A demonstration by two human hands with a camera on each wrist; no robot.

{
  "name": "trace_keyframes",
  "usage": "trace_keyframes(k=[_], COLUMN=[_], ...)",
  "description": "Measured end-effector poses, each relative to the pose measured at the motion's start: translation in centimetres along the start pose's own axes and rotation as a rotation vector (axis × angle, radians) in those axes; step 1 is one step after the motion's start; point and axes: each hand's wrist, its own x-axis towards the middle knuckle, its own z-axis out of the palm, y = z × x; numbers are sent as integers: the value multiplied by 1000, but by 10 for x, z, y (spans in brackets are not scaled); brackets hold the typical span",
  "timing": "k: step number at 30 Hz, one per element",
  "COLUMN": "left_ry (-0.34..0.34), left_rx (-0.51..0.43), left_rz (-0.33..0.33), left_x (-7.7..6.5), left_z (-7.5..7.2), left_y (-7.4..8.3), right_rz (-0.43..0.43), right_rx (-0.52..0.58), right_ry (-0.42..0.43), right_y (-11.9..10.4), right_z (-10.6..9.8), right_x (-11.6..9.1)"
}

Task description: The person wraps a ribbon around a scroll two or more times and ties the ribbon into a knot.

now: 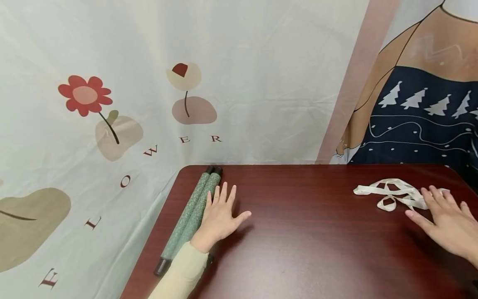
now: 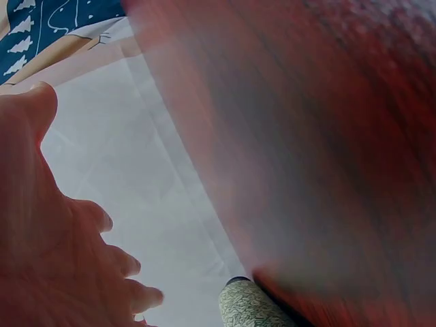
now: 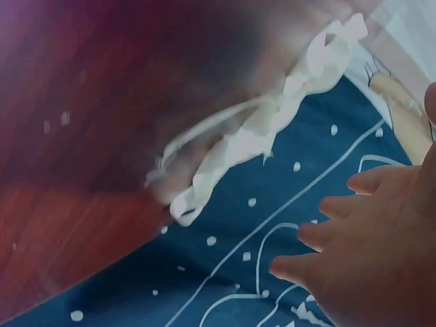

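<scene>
Two green speckled rods (image 1: 185,220) with black end caps lie side by side along the left of the table. My left hand (image 1: 220,218), fingers spread and thumb out, hovers at their right side and overlaps the nearer one in the head view. In the left wrist view, one rod's end (image 2: 251,306) shows below the fingers. A loosely looped white ribbon (image 1: 397,193) lies at the back right. Beside it my right hand (image 1: 449,224) is held with straight fingers, overlapping the ribbon's right part. The right wrist view shows the ribbon (image 3: 248,136) apart from the fingertips. Neither hand holds anything.
The dark red, glossy wooden table (image 1: 298,232) has rounded back corners. A pale curtain (image 1: 269,83) printed with flowers and letters hangs directly behind it. On the right, the cloth carries a printed figure (image 1: 418,116) in dark blue with white trees.
</scene>
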Motion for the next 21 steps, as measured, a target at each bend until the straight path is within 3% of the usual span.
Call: trace_keyframes(k=[7, 11, 15, 21], left_ry=[-18, -27, -32, -44], left_rx=[-26, -35, -39, -60], left_rz=[-3, 6, 14, 24], left_x=[-2, -4, -4, -2], left_z=[2, 3, 5, 5], left_y=[4, 8, 11, 15], right_rz=[71, 23, -50, -66], right_rx=[-5, -41, -44, -13], right_ry=[31, 68, 50, -43], right_y=[13, 19, 25, 30], right_z=[0, 6, 10, 12], right_x=[3, 4, 4, 5])
